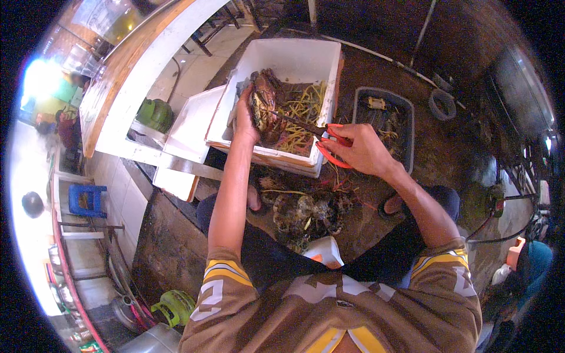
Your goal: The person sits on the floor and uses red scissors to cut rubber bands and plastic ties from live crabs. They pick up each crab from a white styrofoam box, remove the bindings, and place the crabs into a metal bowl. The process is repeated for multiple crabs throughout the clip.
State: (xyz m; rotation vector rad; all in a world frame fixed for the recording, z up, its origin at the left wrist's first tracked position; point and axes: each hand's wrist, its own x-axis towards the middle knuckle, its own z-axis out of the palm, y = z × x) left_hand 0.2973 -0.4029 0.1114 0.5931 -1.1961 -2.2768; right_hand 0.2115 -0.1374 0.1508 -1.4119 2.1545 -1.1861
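My left hand (245, 119) grips a large dark brown crab (266, 99) from its left side, over a white foam box (287, 55). In my right hand (368, 148) are red-handled scissors (334, 158), my fingers around the handles. Their dark, narrow blades point left, and the tip reaches the crab's pale underside; whether it touches cannot be made out. Beneath the crab, the box holds a tangle of yellow-green straw-like strands (311, 103). Part of the crab's left side is hidden by my hand.
Right of the box stands a grey plastic tub (412, 132) with yellowish bits inside. A foam lid (192, 117) leans at the left, near a green gas cylinder (154, 114). Between my feet lie a wet, dark heap (304, 212) and a white container (325, 248).
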